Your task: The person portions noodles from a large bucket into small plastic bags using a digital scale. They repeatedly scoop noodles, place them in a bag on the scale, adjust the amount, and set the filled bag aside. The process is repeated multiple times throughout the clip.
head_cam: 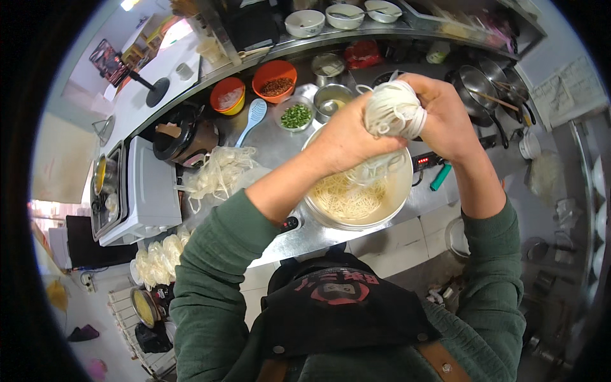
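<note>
Both my left hand (351, 129) and my right hand (441, 112) grip a bundle of white noodles (395, 109), raised above a large round pot (398, 191). Some pale strands hang below the bundle over the pot. Yellowish noodles (351, 198) lie inside it. On the counter left of the pot rests a heap of flat translucent noodles or strips (222, 172). Behind the pot are a bowl of chopped green onion (296, 116), a small metal pot (329, 107), an orange bowl of brown bits (276, 79) and an orange-and-yellow bowl (228, 95) with white contents.
A blue slotted spoon (254, 117) lies beside a dark rice cooker (186, 136). White bowls (304, 24) stand on the shelf at the back. Several pans (477, 88) are at the right, and a green-handled tool (440, 177) lies right of the pot. Bagged noodles (160, 255) sit at the lower left.
</note>
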`<state>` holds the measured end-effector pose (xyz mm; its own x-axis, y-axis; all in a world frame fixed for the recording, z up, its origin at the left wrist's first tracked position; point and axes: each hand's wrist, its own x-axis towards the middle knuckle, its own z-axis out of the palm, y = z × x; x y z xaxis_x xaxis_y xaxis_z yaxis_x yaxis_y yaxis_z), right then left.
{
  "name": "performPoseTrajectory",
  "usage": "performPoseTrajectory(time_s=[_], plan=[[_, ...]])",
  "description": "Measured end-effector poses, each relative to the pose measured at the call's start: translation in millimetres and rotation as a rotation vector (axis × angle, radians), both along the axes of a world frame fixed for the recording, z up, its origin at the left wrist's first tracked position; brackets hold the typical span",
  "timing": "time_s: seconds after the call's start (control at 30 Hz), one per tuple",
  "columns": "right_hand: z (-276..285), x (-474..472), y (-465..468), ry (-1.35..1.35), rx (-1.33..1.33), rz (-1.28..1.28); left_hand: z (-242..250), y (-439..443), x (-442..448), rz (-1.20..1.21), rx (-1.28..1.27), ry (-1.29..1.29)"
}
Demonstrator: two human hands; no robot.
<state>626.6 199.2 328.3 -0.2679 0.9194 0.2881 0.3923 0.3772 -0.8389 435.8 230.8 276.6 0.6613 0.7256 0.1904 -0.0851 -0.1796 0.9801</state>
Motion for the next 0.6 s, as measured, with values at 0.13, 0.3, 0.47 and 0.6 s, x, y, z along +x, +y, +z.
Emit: performPoseTrajectory(time_s=[0.13,0.3,0.47,0.6], plan=[[-3,9,-5,0.202,-0.039,0.121,19,5,-8,0.079,0.128,0.189],[-33,31,-9,0.548,-0.13,0.17,49,8,-13,0.185,0.274,0.09],[-89,1,-5,0.423,-0.429,0.243,98,13,-25,0.086,0.346,-0.034],[-117,-38,-7,0.34,-0.444,0.353,123,15,-36,0.112,0.669,-0.154]])
